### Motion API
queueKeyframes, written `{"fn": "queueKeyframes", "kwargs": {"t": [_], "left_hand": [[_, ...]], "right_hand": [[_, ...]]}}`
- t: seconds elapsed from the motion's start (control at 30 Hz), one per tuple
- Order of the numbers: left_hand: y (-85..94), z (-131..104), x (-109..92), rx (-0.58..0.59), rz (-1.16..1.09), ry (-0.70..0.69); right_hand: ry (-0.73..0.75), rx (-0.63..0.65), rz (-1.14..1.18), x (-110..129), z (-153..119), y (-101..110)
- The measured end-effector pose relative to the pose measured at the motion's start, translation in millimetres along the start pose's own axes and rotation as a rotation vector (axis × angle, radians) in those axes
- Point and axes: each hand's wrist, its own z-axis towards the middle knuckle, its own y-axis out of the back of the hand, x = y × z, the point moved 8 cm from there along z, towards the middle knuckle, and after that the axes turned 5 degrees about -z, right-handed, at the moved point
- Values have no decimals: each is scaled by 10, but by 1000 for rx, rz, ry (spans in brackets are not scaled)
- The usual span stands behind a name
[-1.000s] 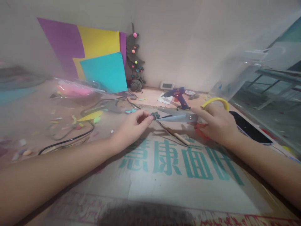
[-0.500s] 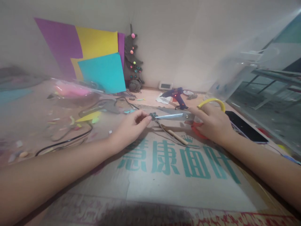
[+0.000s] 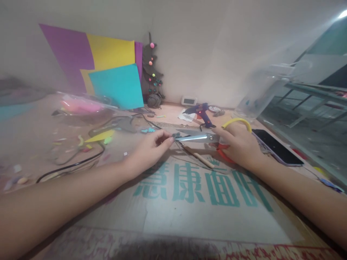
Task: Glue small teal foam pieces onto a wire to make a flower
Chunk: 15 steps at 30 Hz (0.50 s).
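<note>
My left hand [image 3: 155, 146] pinches a small dark grey-green piece [image 3: 176, 135] between thumb and fingertips; its exact kind is too small to make out. A thin dark strand trails from it toward the right. In my right hand [image 3: 241, 142] are scissors [image 3: 199, 138] with one yellow and one red handle loop. Their blades are parted and point left, with the tips at the small piece by my left fingertips. Below the blades a slim wooden-handled tool [image 3: 203, 160] lies on the printed cardboard [image 3: 187, 220].
Behind the scissors lies a blue glue gun [image 3: 204, 115] with a small red light. A phone [image 3: 278, 146] rests to the right. Coloured sheets [image 3: 116, 86] and a decorated dark tree [image 3: 154, 79] stand against the wall. Scraps and a black cord [image 3: 73, 165] lie at left.
The scissors and my right hand have shifted slightly left and down, the blade tips now closer to my left fingertips. The whole view has shifted a little too. Both hands keep their hold.
</note>
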Motion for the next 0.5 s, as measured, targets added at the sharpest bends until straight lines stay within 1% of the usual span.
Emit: {"fn": "queueKeyframes", "kwargs": {"t": [0.1, 0.27, 0.5], "left_hand": [[6, 0, -7, 0, 17, 0], [37, 1, -7, -32, 19, 6], [58, -4, -11, -66, 29, 15]], "right_hand": [[-4, 9, -7, -2, 4, 1], [30, -13, -15, 20, 13, 24], [-7, 16, 9, -7, 10, 4]]}}
